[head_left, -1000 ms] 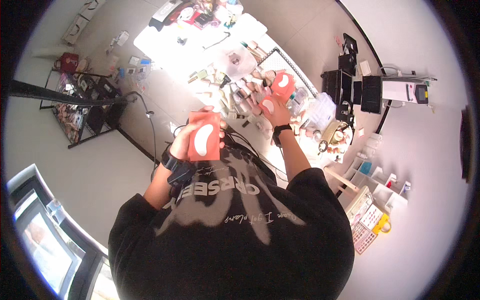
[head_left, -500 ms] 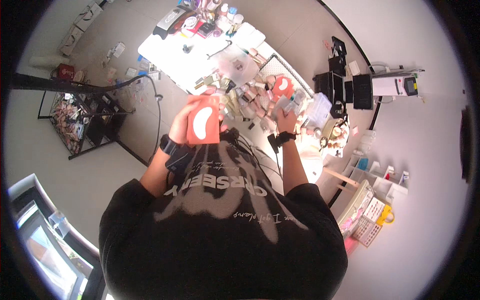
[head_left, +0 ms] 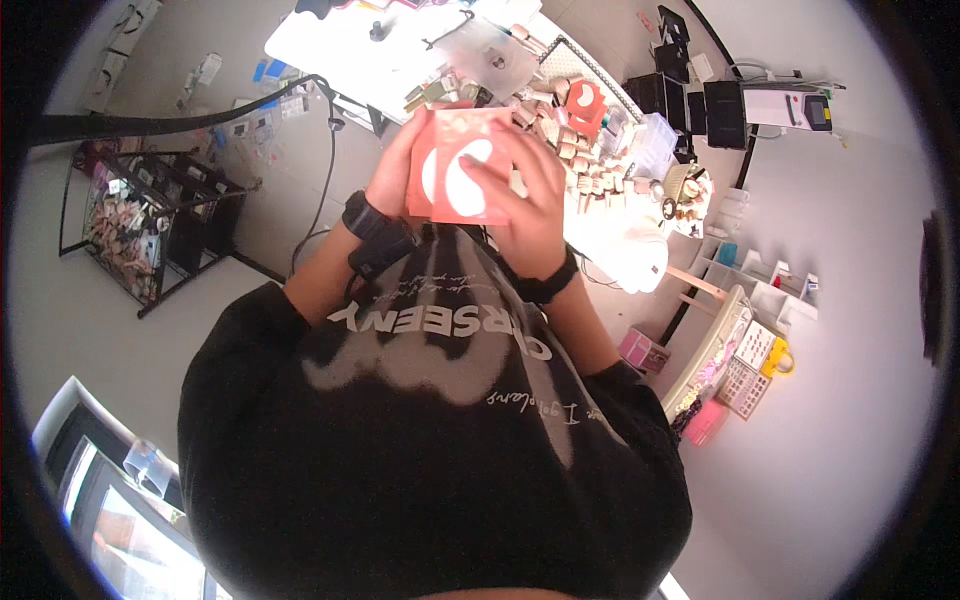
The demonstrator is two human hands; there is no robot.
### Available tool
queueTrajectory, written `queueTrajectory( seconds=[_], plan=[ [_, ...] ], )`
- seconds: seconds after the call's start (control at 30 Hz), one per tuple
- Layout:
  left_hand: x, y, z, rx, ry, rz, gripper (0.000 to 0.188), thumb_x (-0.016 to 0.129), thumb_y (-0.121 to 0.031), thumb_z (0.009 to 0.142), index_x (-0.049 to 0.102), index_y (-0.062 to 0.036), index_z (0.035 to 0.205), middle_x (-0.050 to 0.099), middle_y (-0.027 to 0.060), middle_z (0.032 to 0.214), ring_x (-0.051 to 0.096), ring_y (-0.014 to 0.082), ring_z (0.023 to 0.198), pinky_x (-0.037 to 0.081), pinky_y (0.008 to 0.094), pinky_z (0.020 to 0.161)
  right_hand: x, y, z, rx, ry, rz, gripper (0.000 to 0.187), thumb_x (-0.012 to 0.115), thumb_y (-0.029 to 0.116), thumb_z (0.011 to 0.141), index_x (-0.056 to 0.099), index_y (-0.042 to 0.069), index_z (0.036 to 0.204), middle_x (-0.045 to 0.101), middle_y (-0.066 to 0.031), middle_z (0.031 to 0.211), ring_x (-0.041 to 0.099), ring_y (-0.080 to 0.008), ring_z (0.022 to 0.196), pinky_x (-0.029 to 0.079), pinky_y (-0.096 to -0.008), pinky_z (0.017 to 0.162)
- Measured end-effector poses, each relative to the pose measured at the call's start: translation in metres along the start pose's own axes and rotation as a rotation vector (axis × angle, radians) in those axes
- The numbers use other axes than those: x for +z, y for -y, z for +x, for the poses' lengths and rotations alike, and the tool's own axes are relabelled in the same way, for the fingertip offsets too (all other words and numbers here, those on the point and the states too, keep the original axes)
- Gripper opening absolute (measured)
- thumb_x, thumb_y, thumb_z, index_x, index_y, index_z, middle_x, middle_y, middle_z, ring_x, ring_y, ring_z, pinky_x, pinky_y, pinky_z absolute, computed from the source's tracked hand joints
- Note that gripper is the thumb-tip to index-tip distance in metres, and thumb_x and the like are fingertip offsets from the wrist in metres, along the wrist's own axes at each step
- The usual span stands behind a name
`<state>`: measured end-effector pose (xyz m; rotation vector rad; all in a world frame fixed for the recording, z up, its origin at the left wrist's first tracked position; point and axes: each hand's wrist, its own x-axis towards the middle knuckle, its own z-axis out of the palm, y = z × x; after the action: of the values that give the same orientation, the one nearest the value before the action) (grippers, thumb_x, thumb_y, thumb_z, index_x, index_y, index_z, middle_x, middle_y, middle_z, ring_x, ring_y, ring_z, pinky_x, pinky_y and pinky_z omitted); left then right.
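My left hand (head_left: 393, 172) grips red eye-patch packets, each marked with a white curved shape, from their left side. My right hand (head_left: 535, 205) closes on the right side of the front packet (head_left: 462, 195), its thumb across the white shape. At least two packets overlap between my hands, the rear one peeking out at the left. They are held upright in front of my chest, near the table's close edge. More red packets (head_left: 586, 104) lie on the table beyond my right hand. Small pink and beige bottles (head_left: 590, 155) are heaped around them.
A clear plastic bag (head_left: 490, 58) lies on the white table (head_left: 330, 35), near a black-rimmed tray (head_left: 590, 68). A clear box (head_left: 655, 140) and round basket (head_left: 686, 186) stand right. Left are a black rack (head_left: 190, 225) and hanging cable (head_left: 328, 160).
My right hand has come back from the bottles to the packets in front of my chest. My left hand has risen slightly. Two overlapping packets now show where one did.
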<state>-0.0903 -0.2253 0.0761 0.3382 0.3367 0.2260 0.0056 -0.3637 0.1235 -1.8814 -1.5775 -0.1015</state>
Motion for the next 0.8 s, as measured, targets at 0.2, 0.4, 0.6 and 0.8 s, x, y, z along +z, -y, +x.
queueTrajectory(
  seconds=[0.2, 0.4, 0.6, 0.8],
  plan=[
    [-0.027, -0.008, -0.012, 0.024, 0.134, -0.052, 0.052, 0.026, -0.040, 0.102, 0.041, -0.0026, 0.135, 0.054, 0.0171, 0.127, 0.055, 0.0270, 0.116, 0.047, 0.0382, 0.098, 0.014, 0.035, 0.001, 0.002, 0.202, -0.114, 0.047, 0.068, 0.027, 0.076, 0.062, 0.016, 0.120, 0.052, -0.0089, 0.133, 0.044, -0.0303, 0.128, 0.026, -0.0530, 0.107],
    [-0.043, -0.006, -0.024, 0.135, 0.011, 0.059, 0.043, 0.035, -0.027, 0.100, 0.035, -0.0040, 0.136, 0.050, 0.0199, 0.130, 0.053, 0.0286, 0.117, 0.046, 0.0390, 0.099, 0.030, 0.035, -0.002, -0.098, 0.244, -0.170, 0.051, 0.069, 0.042, 0.076, 0.062, 0.015, 0.119, 0.051, -0.0113, 0.133, 0.042, -0.0287, 0.130, 0.022, -0.0553, 0.110],
    [-0.052, -0.007, -0.038, 0.080, -0.057, -0.001, 0.042, 0.042, -0.024, 0.096, 0.040, -0.0030, 0.133, 0.053, 0.0186, 0.127, 0.057, 0.0291, 0.112, 0.049, 0.0389, 0.094, 0.033, 0.038, -0.003, -0.103, 0.219, -0.060, 0.065, 0.076, 0.037, 0.067, 0.057, 0.014, 0.125, 0.048, -0.0134, 0.136, 0.042, -0.0271, 0.131, 0.022, -0.0537, 0.111],
    [-0.050, 0.005, -0.038, -0.051, -0.092, 0.138, 0.047, 0.049, -0.020, 0.091, 0.043, -0.0034, 0.134, 0.055, 0.0142, 0.127, 0.059, 0.0258, 0.110, 0.049, 0.0378, 0.093, 0.023, 0.028, -0.002, -0.057, 0.271, 0.017, 0.083, 0.079, 0.031, 0.060, 0.048, 0.015, 0.135, 0.044, -0.0136, 0.140, 0.040, -0.0281, 0.132, 0.022, -0.0513, 0.112]
  ],
)
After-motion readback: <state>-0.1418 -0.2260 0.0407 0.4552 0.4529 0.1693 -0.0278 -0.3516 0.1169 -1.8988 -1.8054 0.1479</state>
